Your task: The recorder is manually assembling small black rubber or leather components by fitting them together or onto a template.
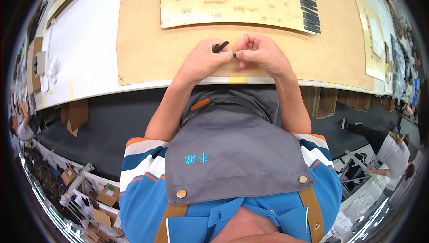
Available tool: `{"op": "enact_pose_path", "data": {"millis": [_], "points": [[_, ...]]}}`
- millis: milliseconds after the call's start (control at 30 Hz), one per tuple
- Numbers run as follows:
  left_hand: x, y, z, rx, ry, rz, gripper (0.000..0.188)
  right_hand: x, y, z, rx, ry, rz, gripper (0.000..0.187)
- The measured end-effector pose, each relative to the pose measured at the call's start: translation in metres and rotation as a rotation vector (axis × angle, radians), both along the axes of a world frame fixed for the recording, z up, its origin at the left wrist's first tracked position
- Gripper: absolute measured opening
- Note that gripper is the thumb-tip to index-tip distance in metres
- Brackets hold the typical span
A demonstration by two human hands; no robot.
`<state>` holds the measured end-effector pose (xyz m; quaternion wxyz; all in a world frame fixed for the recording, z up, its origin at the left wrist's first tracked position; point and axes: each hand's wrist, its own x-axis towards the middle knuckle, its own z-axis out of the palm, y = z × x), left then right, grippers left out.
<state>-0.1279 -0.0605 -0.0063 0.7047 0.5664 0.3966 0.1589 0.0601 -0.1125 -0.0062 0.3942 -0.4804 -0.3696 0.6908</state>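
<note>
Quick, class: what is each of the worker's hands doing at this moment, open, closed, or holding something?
Left hand: closed, pinching a small black strip.
Right hand: closed, fingertips pinching the strip's other end.

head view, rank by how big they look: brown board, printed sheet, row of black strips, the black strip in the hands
1. brown board
2. printed sheet
3. row of black strips
4. black strip, pinched between left hand and right hand; partly hidden, yet clearly the smallest.
</note>
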Motion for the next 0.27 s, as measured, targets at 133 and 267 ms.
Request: {"op": "enact_pose_path", "data": {"millis": [133, 267], "points": [[-0.002, 0.003, 0.002, 0.122, 0.214, -0.069, 0.027, -0.007, -0.001, -0.013, -0.07, -0.021, -0.012, 0.012], [0.007, 0.009, -0.02, 0.111, 0.104, -0.082, 0.022, -0.033, 0.003, -0.022, -0.059, 0.07, 0.07, 0.015]]}}
